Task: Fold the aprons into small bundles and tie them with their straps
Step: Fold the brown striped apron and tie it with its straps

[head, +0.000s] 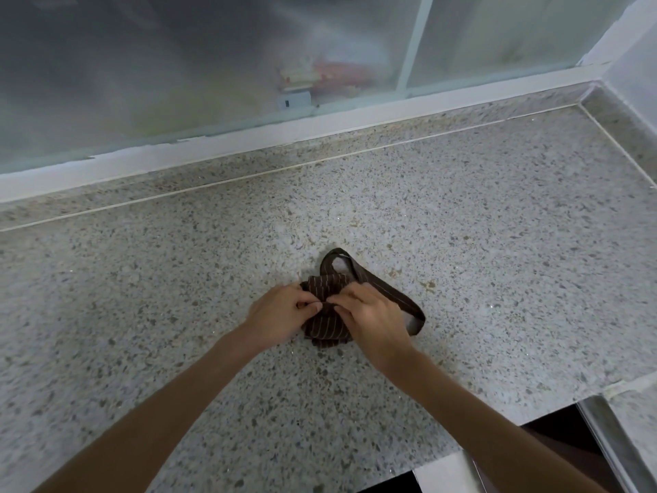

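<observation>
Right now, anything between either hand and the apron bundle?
Nothing visible. The left hand and right hand already pinch the dark brown pinstriped folded apron bundle at its middle on the speckled granite counter. Its loose brown strap loops out beside the right hand.

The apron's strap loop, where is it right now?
In the head view, the strap loops out from the apron bundle to its far right, lying on the countertop just beyond the right hand.

Person, two bare forearms: left hand (281,314) and right hand (369,320) uncovered, short-trimmed nails on the visible fingers (313,307), arms sleeveless as far as the frame edge.
</observation>
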Motion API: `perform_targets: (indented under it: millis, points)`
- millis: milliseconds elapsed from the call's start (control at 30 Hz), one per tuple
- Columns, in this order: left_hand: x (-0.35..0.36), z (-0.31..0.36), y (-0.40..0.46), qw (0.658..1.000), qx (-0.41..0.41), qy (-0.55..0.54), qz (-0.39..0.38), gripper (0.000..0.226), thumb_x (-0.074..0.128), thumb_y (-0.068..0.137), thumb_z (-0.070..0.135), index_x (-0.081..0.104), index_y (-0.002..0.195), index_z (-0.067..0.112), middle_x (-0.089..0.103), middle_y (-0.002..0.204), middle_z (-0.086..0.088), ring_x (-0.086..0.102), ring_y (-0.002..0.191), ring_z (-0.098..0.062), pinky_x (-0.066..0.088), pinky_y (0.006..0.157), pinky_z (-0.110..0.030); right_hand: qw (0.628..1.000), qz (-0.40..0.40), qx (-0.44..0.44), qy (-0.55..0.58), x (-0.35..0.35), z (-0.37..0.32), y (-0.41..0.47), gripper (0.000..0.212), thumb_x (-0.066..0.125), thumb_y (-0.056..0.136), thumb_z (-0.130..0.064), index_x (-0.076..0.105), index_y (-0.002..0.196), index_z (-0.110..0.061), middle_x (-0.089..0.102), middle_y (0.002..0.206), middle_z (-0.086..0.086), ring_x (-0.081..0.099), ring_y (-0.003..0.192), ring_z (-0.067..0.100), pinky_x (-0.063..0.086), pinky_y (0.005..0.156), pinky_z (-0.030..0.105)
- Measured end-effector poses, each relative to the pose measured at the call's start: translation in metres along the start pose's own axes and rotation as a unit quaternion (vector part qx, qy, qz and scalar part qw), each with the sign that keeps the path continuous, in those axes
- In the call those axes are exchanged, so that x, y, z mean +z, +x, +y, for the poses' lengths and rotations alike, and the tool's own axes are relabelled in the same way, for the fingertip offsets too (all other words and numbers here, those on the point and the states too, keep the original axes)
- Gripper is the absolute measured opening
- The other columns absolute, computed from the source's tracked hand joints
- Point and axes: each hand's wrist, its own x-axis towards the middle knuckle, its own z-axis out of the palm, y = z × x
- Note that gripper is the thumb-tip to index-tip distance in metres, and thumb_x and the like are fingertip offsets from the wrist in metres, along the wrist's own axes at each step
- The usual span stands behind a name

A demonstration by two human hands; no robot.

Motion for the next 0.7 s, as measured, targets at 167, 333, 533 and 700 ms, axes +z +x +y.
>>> perform_targets:
  millis: [167,333,533,700]
  points:
    - [0.001,0.005,0.004,0.991,-0.072,-0.102,-0.045,0.022,0.050,0.095,0.026,0.070,0.094,0.017,0.055,0.091,0.000,0.060,0.093,-0.027,0.046,0.082,-0.038,0.998,-0.055,-0.025,0.009,0.000,0.010,0.005,0.020,0.077,0.072,-0.017,0.075,0.092,-0.020,0.065,0.086,-0.005,0.064,0.076,0.015,0.051,0.049,0.022]
    - [-0.001,0.008,0.010,0.977,-0.113,-0.169,-0.057,0.015,0.053,0.092,0.017,0.066,0.085,0.020,0.058,0.088,0.003,0.059,0.094,-0.020,0.044,0.077,-0.026,0.980,-0.106,-0.121,-0.115,0.001,0.010,0.023,0.022,0.086,0.060,-0.024,0.071,0.075,-0.018,0.062,0.072,-0.004,0.062,0.060,0.012,0.027,0.038,0.019]
    - [0.006,0.002,-0.004,0.985,-0.060,-0.109,0.117,0.010,0.072,0.078,0.038,0.076,0.080,0.029,0.069,0.069,0.011,0.061,0.061,-0.006,0.049,0.059,-0.025,0.988,-0.059,-0.122,-0.074,0.005,0.020,0.004,0.018,0.070,0.076,-0.010,0.069,0.093,-0.013,0.065,0.084,0.000,0.063,0.068,0.016,0.043,0.038,0.022]
    - [0.016,-0.002,-0.012,0.992,0.009,-0.072,0.108,0.015,0.061,0.087,0.040,0.073,0.093,0.035,0.068,0.090,0.020,0.062,0.084,0.001,0.052,0.075,-0.028,0.999,-0.015,0.019,0.024,0.005,0.013,0.000,0.027,0.046,0.090,-0.030,0.071,0.089,-0.022,0.067,0.085,-0.009,0.064,0.070,0.010,0.046,0.049,0.018]
